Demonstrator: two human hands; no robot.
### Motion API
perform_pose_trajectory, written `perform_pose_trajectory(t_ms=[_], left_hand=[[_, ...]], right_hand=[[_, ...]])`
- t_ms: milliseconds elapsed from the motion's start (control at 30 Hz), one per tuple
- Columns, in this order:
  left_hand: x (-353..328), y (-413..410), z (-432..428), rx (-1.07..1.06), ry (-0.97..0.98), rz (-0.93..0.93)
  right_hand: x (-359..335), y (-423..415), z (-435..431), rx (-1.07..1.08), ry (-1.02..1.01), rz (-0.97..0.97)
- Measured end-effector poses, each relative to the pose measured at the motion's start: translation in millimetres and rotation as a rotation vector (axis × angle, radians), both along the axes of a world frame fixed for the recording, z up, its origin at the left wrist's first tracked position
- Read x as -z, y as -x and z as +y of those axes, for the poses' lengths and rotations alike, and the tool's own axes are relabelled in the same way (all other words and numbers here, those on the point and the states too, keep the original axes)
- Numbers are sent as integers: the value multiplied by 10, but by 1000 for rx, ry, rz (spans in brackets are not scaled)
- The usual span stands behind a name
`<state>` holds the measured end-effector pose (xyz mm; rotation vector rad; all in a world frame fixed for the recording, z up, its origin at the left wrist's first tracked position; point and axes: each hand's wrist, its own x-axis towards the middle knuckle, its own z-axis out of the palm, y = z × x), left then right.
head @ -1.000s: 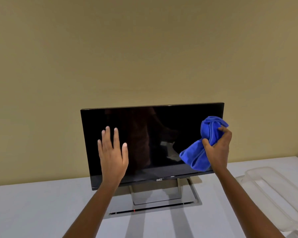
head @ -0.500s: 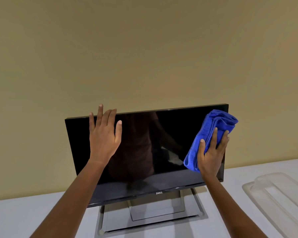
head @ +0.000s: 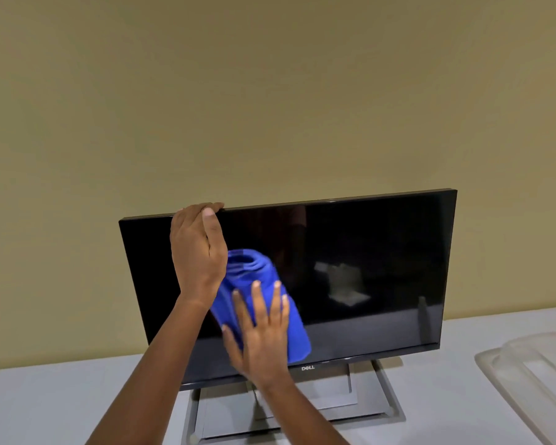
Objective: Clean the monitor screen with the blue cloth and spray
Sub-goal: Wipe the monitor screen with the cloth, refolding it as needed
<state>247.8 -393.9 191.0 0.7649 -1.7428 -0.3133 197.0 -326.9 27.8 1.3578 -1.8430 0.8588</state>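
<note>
**Monitor mid-wipe: where this could slip**

Monitor [head: 350, 268] stands near the back edge of the desk [head: 45, 409], on a grey stand [head: 302, 409] close to the wall [head: 270, 91]. Nearest me, the right hand [head: 260, 335] lies flat with fingers spread, pressing the blue cloth [head: 254, 284] against the lower left part of the dark screen; it pins the cloth rather than gripping it. Beyond, the left hand [head: 196, 248] hooks its fingers over the top edge of the panel, thumb on the front, bracing it.

Risks, as I judge them: a hard push could tilt the panel back or shift the stand, should the bracing hand let go. The bunched cloth may slide out from under an open palm. The thumb may leave fresh smudges on the glass. No spray bottle is visible, so a dry rub could merely smear. A clear plastic tray [head: 527, 380] sits at the desk's right edge, apart.
</note>
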Motion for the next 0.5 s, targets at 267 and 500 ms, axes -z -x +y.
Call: perform_pose_trajectory(t_ms=[267, 500], left_hand=[[-77, -122, 22, 80, -95, -82], [-72, -160, -3, 116, -115, -105]], right_hand=[[69, 336, 155, -103, -194, 519], [-334, 1361, 729, 125, -8, 261]])
